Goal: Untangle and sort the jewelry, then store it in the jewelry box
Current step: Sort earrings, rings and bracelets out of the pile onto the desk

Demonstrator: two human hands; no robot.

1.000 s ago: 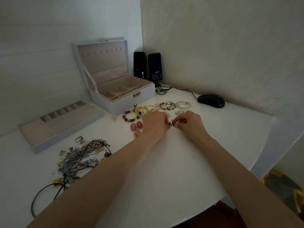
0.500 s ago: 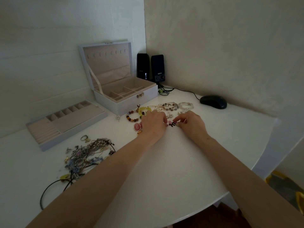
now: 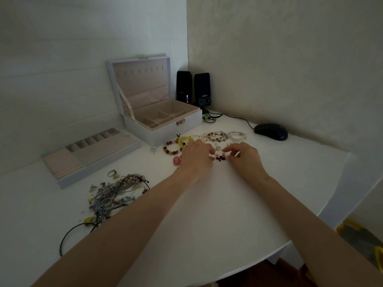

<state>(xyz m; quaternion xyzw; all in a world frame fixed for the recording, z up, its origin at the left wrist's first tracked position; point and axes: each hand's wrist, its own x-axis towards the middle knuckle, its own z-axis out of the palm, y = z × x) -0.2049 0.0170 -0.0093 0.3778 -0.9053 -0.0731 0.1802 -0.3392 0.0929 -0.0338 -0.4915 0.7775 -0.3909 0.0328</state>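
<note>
On the white table (image 3: 207, 224), my left hand (image 3: 196, 157) and my right hand (image 3: 245, 158) meet fingertip to fingertip over a small black and pink piece (image 3: 220, 158). Each hand pinches one end of it, low over the table. Sorted bracelets (image 3: 216, 136) lie in a row just beyond my hands, with a brown beaded bracelet (image 3: 171, 149) and a pink oval pendant (image 3: 177, 160) by my left hand. A tangled jewelry pile (image 3: 118, 193) sits at the left. The open jewelry box (image 3: 165, 129) stands behind, and its removed tray (image 3: 89, 154) lies to the left.
Two black speakers (image 3: 193, 88) stand in the corner with a cable running to a black mouse (image 3: 270, 131) at the back right. A black cord loop (image 3: 68, 237) trails from the pile toward the front-left edge. The table's curved edge runs along the right and front.
My hands have drawn slightly apart, so more of the black and pink piece shows between the fingertips. The view has shifted a little; nothing else on the table has moved.
</note>
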